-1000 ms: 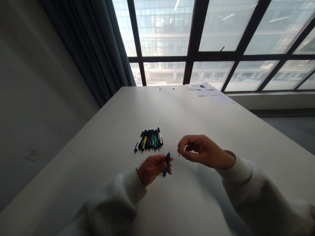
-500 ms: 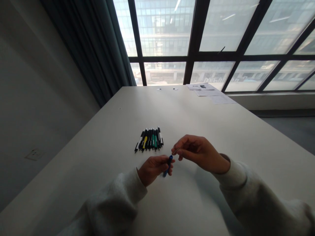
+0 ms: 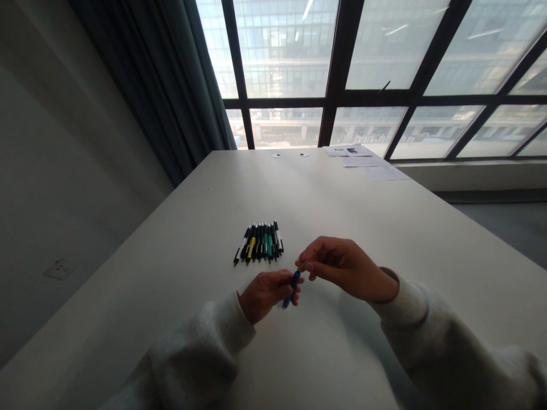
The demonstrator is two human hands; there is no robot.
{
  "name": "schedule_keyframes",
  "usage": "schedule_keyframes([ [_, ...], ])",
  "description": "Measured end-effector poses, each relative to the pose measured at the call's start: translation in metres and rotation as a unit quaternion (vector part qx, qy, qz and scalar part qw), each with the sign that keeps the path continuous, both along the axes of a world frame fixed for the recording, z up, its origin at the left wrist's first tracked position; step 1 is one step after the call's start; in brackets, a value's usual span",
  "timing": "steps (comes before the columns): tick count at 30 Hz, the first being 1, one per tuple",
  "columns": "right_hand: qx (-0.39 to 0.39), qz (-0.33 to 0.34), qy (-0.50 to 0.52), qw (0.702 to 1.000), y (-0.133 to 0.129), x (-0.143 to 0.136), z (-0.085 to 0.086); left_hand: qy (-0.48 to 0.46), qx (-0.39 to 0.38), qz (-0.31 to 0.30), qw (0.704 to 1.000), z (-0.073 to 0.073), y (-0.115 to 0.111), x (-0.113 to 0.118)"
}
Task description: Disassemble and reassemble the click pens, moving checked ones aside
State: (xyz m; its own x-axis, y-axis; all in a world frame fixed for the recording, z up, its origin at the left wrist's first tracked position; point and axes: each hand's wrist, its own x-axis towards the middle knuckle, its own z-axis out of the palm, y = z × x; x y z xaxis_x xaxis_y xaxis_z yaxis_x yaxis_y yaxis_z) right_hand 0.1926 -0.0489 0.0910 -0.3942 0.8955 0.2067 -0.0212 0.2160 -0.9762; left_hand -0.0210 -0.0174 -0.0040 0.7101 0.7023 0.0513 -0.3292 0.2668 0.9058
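Observation:
My left hand (image 3: 270, 293) is closed around a blue pen barrel (image 3: 294, 283), held tilted with its open-looking end up. Just above that end, my right hand (image 3: 342, 266) pinches a thin, pale stick (image 3: 303, 265), which looks like a pen refill. The stick's lower tip is at the top of the barrel; whether it is inside I cannot tell. Beyond the hands, several pens (image 3: 260, 244) lie side by side on the table, mostly black, with white, yellow and green ones among them.
The white table (image 3: 192, 250) stretches away to a large window (image 3: 282, 51). Paper sheets (image 3: 356, 161) lie at its far right corner, and two small round fittings (image 3: 277, 155) sit near the far edge. A dark curtain (image 3: 171, 85) hangs at the left.
My right hand has shifted slightly left and down, bringing the thin stick closer to the barrel's top. My left hand and the row of pens have stayed put.

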Motion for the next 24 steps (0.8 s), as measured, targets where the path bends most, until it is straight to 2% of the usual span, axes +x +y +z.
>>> schedule_keyframes([
  [11, 0.065, -0.022, -0.125, 0.990, -0.002, 0.002, 0.009, 0.015, 0.010, 0.002, 1.000, 0.001, 0.000, 0.000],
  [17, 0.080, -0.024, -0.148, 0.985, -0.002, 0.004, 0.008, 0.025, 0.021, -0.007, 0.999, 0.000, 0.001, -0.001],
  [24, 0.090, -0.021, -0.157, 0.983, -0.003, 0.005, 0.014, 0.038, 0.030, -0.004, 0.999, 0.000, 0.002, -0.002],
])
